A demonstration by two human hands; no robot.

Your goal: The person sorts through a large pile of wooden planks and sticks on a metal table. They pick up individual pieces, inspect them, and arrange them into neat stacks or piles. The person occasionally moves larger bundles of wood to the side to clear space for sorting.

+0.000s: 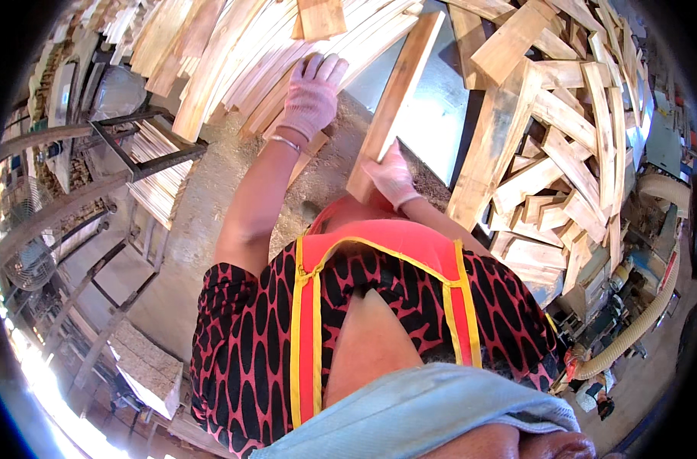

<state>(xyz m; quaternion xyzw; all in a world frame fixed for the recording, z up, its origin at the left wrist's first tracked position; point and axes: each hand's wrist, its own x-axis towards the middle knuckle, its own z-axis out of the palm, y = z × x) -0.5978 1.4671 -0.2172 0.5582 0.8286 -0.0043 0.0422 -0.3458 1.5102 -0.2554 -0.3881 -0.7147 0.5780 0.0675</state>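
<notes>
My right hand (392, 177), in a pale pink glove, grips the near end of a long wooden plank (402, 99). The plank slants away from my body, over a shiny grey metal surface (439, 107). My left hand (312, 93), gloved the same way, reaches out with its fingers extended at the near ends of a row of pale wooden strips (260, 57). Whether its fingertips touch the strips I cannot tell. A short board (322, 19) lies on the strips just beyond that hand.
To the right rises a jumbled pile of wood offcuts (551, 153), with a wide board (495, 141) along its near side. At left stand a dark metal frame (146, 164) and a fan (29, 252). A ribbed hose (631, 333) curves at lower right. Sawdust covers the ground (211, 191).
</notes>
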